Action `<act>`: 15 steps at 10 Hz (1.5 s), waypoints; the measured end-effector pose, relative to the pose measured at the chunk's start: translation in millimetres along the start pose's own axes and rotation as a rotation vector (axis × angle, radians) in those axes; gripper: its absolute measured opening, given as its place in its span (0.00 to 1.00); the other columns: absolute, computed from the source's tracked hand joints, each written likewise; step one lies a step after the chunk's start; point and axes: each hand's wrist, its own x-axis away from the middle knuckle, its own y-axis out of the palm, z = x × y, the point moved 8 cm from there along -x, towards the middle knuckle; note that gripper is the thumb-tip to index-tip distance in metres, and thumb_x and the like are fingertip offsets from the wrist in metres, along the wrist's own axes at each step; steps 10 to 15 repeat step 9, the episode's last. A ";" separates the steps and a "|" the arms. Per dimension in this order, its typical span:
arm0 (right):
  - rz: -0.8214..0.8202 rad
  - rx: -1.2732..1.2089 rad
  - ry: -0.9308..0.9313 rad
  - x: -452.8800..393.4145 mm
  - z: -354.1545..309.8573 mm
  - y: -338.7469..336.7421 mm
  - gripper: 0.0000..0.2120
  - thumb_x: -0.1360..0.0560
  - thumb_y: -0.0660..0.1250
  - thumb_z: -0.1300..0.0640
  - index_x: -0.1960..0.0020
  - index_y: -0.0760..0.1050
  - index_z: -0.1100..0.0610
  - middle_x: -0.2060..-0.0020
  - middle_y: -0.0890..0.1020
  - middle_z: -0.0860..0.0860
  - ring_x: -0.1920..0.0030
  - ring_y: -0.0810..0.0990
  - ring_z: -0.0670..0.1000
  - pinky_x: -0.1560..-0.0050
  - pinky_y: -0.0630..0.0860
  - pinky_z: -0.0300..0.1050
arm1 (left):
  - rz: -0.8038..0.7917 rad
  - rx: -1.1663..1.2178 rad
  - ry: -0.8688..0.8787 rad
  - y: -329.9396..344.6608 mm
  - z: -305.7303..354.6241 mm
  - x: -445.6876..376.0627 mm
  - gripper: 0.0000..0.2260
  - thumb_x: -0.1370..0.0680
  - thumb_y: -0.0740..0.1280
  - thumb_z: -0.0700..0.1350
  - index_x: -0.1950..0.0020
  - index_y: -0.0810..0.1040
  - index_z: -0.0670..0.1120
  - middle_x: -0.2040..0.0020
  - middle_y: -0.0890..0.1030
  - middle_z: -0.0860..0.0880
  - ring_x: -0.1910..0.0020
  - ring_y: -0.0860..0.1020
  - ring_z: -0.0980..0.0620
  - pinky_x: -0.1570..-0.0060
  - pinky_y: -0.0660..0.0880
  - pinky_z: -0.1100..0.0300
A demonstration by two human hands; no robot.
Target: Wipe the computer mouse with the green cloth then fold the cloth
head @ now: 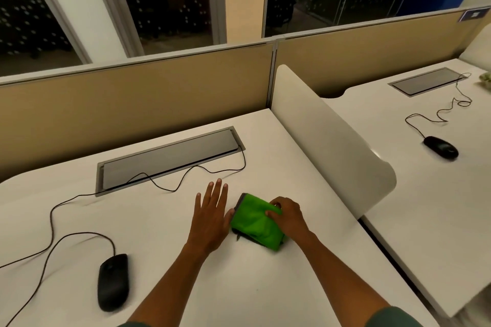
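Note:
The green cloth (252,223) lies folded into a small thick pad on the white desk (164,241), with a dark grey edge showing on its left and front sides. My right hand (288,216) rests on its right half, fingers curled over and pinching the top fold. My left hand (212,214) lies flat on the desk just left of the cloth, fingers spread, thumb touching the cloth's left edge. The black wired computer mouse (113,281) sits at the front left of the desk, apart from both hands.
The mouse cable (53,223) loops across the desk into a grey cable hatch (170,159) at the back. A white curved divider (326,141) stands to the right. Beyond it, another desk holds a second black mouse (441,147). A beige partition runs behind.

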 end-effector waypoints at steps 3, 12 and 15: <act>0.350 -0.117 0.177 -48.4 57.2 -85.8 0.10 0.26 0.71 0.58 0.48 0.78 0.63 0.52 0.82 0.59 0.53 0.80 0.59 0.59 0.73 0.44 | 0.023 -0.010 0.028 6.4 26.8 -56.3 0.29 0.18 0.52 0.54 0.21 0.44 0.48 0.21 0.43 0.48 0.22 0.41 0.48 0.23 0.44 0.46; 0.556 0.110 0.178 -52.2 65.9 -113.9 0.16 0.20 0.61 0.54 0.35 0.71 0.61 0.41 0.78 0.60 0.44 0.76 0.61 0.49 0.76 0.55 | -0.019 -0.004 0.024 20.1 37.5 -89.4 0.29 0.18 0.49 0.57 0.21 0.43 0.48 0.20 0.42 0.48 0.22 0.39 0.49 0.23 0.41 0.47; 0.556 0.110 0.178 -52.2 65.9 -113.9 0.16 0.20 0.61 0.54 0.35 0.71 0.61 0.41 0.78 0.60 0.44 0.76 0.61 0.49 0.76 0.55 | -0.019 -0.004 0.024 20.1 37.5 -89.4 0.29 0.18 0.49 0.57 0.21 0.43 0.48 0.20 0.42 0.48 0.22 0.39 0.49 0.23 0.41 0.47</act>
